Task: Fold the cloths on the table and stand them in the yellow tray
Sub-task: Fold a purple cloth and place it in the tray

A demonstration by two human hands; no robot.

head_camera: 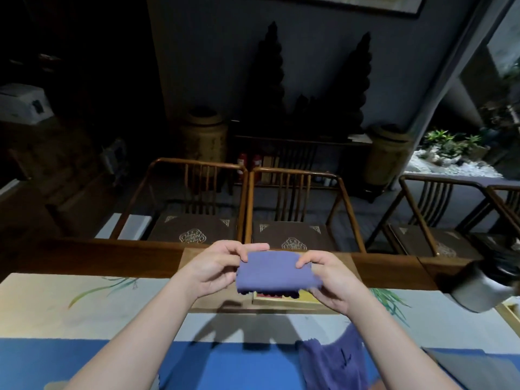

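- An unfolded purple cloth (pixel 334 361) is lying on the blue mat (pixel 225 361) at five o'clock, under the right forearm.
- The left hand (pixel 213 270) is pinching the folded purple rectangular cloth (pixel 277 273) with thumb and fingers closed on its nine o'clock edge.
- The right hand (pixel 327 280) is gripping the three o'clock edge likewise, both forearms reaching forward.
- The yellow tray (pixel 284 301) is sitting just below the held cloth, partly hidden.
- Wooden chairs (pixel 292 204) are standing at twelve o'clock.

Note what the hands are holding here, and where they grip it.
A folded purple cloth, held up between both hands: left hand pinches its upper left corner, right hand its right edge.
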